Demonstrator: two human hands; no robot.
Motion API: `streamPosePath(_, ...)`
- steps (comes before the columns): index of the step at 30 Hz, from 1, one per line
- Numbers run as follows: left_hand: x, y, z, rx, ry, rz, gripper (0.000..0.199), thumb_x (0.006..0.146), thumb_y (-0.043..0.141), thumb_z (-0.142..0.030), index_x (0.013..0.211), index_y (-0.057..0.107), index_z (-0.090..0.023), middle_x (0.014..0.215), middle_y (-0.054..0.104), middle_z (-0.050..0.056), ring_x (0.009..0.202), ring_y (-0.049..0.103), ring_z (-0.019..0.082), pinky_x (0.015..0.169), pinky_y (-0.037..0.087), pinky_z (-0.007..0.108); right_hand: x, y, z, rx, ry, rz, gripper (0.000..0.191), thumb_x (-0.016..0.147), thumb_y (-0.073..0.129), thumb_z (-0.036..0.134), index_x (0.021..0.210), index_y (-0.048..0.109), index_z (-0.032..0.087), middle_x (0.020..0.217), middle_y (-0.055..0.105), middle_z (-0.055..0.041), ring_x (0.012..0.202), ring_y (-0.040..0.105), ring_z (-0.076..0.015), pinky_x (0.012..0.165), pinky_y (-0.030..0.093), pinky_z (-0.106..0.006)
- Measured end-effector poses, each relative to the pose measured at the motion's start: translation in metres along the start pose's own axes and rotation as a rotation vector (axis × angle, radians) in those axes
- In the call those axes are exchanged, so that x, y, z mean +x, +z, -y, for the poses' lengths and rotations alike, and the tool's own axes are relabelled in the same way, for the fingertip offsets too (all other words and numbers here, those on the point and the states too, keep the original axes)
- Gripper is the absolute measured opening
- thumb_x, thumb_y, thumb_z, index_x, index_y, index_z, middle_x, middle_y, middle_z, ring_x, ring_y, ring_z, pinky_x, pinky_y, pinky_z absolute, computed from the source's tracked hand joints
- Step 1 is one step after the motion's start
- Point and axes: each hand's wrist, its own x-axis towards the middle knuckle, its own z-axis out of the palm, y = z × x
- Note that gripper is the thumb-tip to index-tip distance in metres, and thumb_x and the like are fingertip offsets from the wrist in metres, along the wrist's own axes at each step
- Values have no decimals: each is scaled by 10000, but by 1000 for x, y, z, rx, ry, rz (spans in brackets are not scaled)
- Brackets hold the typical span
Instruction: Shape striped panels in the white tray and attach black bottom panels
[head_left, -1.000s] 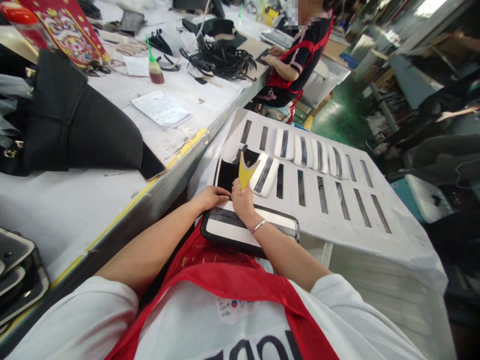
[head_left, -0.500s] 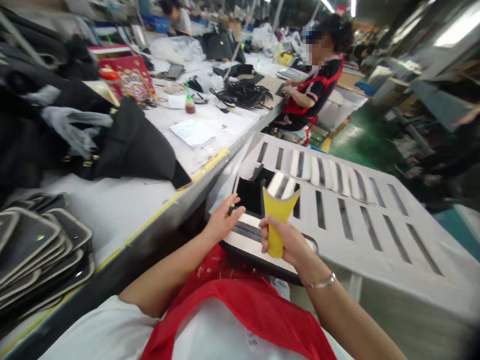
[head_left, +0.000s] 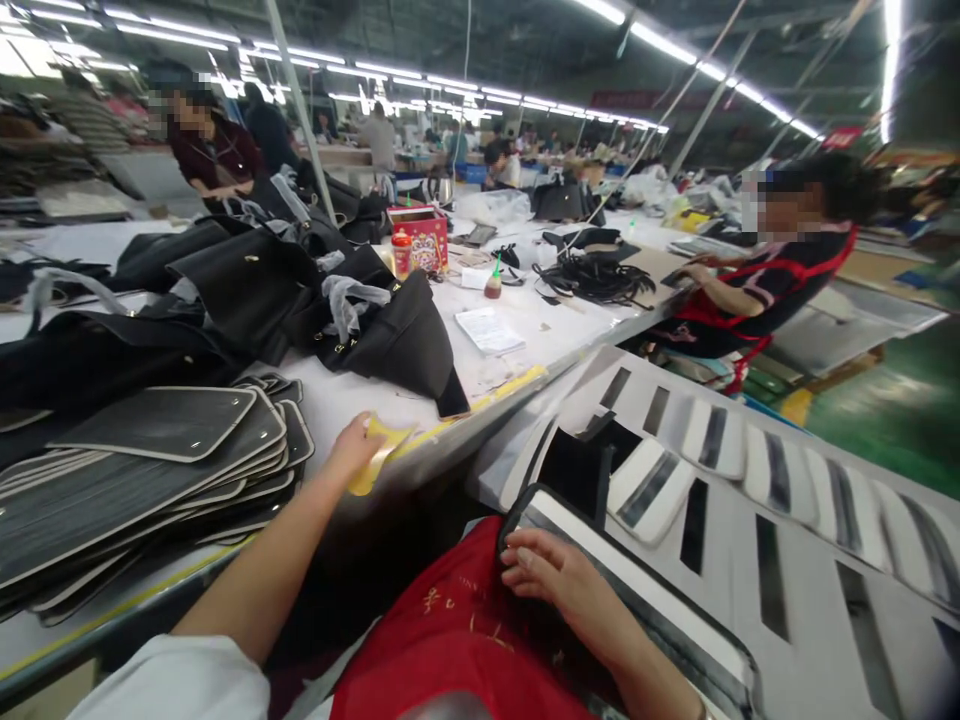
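My left hand [head_left: 354, 445] is closed around a flat yellow tool with a flared end [head_left: 375, 455], at the yellow-taped edge of the long table. My right hand [head_left: 544, 568] has its fingers loosely stretched out, over the near left end of a black-edged panel [head_left: 637, 590] with a white strip. That panel lies between my red apron [head_left: 450, 620] and a white slotted board [head_left: 810, 590]. Just beyond it sits a black piece [head_left: 574, 465] beside a white pad with a dark stripe [head_left: 651, 490].
Grey panels with pale edges [head_left: 150, 430] are stacked on the left, with black bags [head_left: 397, 335] behind. A paper pad [head_left: 489, 330], a small green-tipped bottle [head_left: 493, 280] and black straps [head_left: 600, 277] lie on the table. A co-worker [head_left: 780, 260] sits at the right.
The yellow tool has passed from my right hand to my left, which has moved left to the table edge. My right hand has lowered over the panel's near end. The view has swung left and up.
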Motion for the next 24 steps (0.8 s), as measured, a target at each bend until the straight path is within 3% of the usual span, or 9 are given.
streamPosePath(2, 12, -13, 12, 97, 0, -57, 567, 709, 599, -243, 1245, 469, -112, 1165, 588, 177, 1122, 523, 326, 950, 398, 434, -2, -7, -4, -4, -13, -65, 517, 721, 638, 620, 996, 593, 185, 946, 642, -67, 817, 643, -193, 768, 508, -351)
streamPosePath(4, 15, -12, 13, 274, 74, -121, 568, 709, 602, -233, 1251, 486, -114, 1296, 489, 207, 1225, 411, 379, 1009, 312, 513, -4, -10, -6, -27, -24, -124, 530, 714, 631, 629, 990, 590, 178, 941, 640, -69, 807, 644, -203, 759, 503, -364)
streamPosePath(7, 17, 6, 0, 600, 271, -230, 513, 764, 571, -257, 1259, 502, -143, 1384, 416, 187, 1245, 360, 391, 1007, 297, 548, -11, -12, -9, -113, -60, -153, 449, 777, 582, 569, 995, 589, 176, 943, 642, -71, 805, 646, -209, 753, 496, -371)
streamPosePath(10, 21, 30, -16, 650, 438, -240, 448, 824, 506, -324, 1231, 531, -138, 1336, 472, 163, 1207, 416, 339, 1015, 335, 471, -23, -13, -12, -209, -83, -148, 317, 849, 522, 464, 990, 592, 189, 930, 650, -60, 802, 644, -199, 731, 493, -350)
streamPosePath(13, 21, 53, -31, 535, 588, -169, 448, 836, 456, -358, 1205, 549, -122, 1276, 518, 150, 1183, 461, 295, 1039, 341, 405, -38, -16, -15, -258, -104, -178, 254, 867, 516, 414, 973, 597, 198, 878, 655, -45, 788, 640, -187, 714, 492, -322)
streamPosePath(17, -3, 83, -48, 350, 745, -7, 467, 838, 427, -413, 1168, 566, -114, 1228, 556, 147, 1164, 495, 272, 1045, 364, 381, -61, -24, -22, -221, -117, -235, 239, 874, 521, 402, 983, 600, 205, 888, 665, -40, 773, 634, -170, 694, 494, -296)
streamPosePath(21, -34, 103, -55, 218, 783, 163, 459, 843, 440, -453, 1136, 584, -131, 1182, 594, 123, 1131, 533, 263, 1038, 389, 381, -78, -34, -24, -193, -118, -331, 254, 872, 526, 409, 990, 604, 198, 904, 667, -47, 778, 640, -169, 715, 497, -297)
streamPosePath(24, -54, 102, -52, 214, 763, 258, 451, 853, 454, -451, 1145, 587, -135, 1196, 598, 118, 1136, 536, 259, 1037, 395, 389, -84, -36, -21, -199, -120, -377, 288, 849, 540, 450, 977, 613, 202, 914, 671, -61, 788, 652, -193, 749, 508, -335)
